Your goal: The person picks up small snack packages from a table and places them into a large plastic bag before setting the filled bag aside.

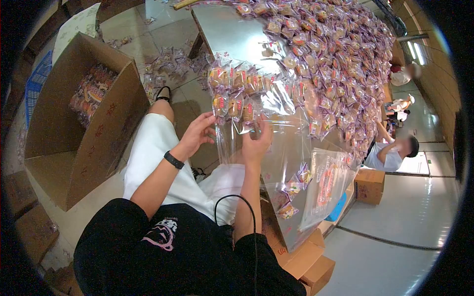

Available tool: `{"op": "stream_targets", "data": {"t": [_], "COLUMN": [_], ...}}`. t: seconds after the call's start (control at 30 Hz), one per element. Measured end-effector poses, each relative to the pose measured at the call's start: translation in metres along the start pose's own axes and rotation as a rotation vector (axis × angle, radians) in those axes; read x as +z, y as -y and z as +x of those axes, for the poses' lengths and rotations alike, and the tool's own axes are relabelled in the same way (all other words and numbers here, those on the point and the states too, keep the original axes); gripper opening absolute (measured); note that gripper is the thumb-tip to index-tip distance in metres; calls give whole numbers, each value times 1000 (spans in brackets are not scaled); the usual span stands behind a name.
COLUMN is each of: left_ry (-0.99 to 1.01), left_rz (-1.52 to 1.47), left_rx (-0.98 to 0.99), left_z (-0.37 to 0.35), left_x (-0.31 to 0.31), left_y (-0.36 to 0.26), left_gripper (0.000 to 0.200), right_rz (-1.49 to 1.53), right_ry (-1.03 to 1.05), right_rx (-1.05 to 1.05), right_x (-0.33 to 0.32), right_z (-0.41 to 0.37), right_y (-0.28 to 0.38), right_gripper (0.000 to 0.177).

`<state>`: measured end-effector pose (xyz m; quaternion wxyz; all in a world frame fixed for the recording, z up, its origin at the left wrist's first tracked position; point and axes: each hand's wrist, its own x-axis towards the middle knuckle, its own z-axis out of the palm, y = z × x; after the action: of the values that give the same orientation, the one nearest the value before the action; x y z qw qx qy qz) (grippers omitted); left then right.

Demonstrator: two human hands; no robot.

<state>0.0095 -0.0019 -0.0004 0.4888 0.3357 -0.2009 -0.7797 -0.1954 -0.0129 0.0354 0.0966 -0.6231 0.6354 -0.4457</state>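
A large clear plastic bag (228, 143) extends from the table edge toward my lap. Inside its far part, small wrapped snack packs (235, 106) lie in rows. My left hand (197, 134), with a black band at the wrist, has curled fingers at the bag's left edge. My right hand (257, 141) grips the bag by the nearest row of packs, its thumb up and some fingers hidden behind the film. Right of the bag, a few loose snack packs (296, 185) lie near the table's front edge.
A big heap of wrapped snacks (335, 64) covers much of the metal table (224, 29). Printed flat bags (323, 185) lie to the right. An open carton (106, 130) holding packs stands left, with loose packs on the floor. Another person (390, 153) works at the table's far side.
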Motion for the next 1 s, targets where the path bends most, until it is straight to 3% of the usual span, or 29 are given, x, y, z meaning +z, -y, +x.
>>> {"op": "stream_targets", "data": {"t": [0.1, 0.2, 0.3, 0.4, 0.5, 0.6, 0.7, 0.8, 0.9, 0.93, 0.97, 1.0], "left_ry": [18, 22, 26, 22, 21, 28, -36, -230, -491, -629, -766, -782], "left_rz": [-25, -22, -40, -28, -45, -50, -21, 398, 1307, 1510, 1710, 1675], "left_rx": [2, -13, -19, -15, -12, -8, -22, 96, 679, 655, 624, 484], "left_z": [2, 2, 2, 4, 6, 5, 3, 7, 13, 4, -4, -4], "left_x": [-3, -2, -3, -6, -9, -8, -9, -19, -57, -55, -52, -63], "left_y": [5, 5, 6, 8, 11, 9, 3, -4, -7, -19, -30, -30], "left_gripper": [52, 53, 53, 52, 50, 47, 43, 38, 37, 39, 41, 51], "right_rz": [-111, -8, -63, 35, -91, -126, -94, -100, -104, -105, 10, 124], "right_ry": [43, 101, 152, 36, 60, 34, -92, -91, -135, -158, -164, -174], "right_rx": [25, 183, 163, 63, 12, 48, -85, -175, -278, -372, -206, -40], "right_x": [-1, 0, -1, 2, -3, -8, -12, -48, -98, -117, -136, -155], "right_z": [-1, -2, -2, -4, -3, -8, -16, -37, -67, -77, -91, -105], "right_y": [-6, -1, 8, 4, 2, 11, -5, -5, -4, -9, -8, -4], "right_gripper": [56, 59, 67, 74, 80, 68, 43, 21, 11, 12, 12, 13]}}
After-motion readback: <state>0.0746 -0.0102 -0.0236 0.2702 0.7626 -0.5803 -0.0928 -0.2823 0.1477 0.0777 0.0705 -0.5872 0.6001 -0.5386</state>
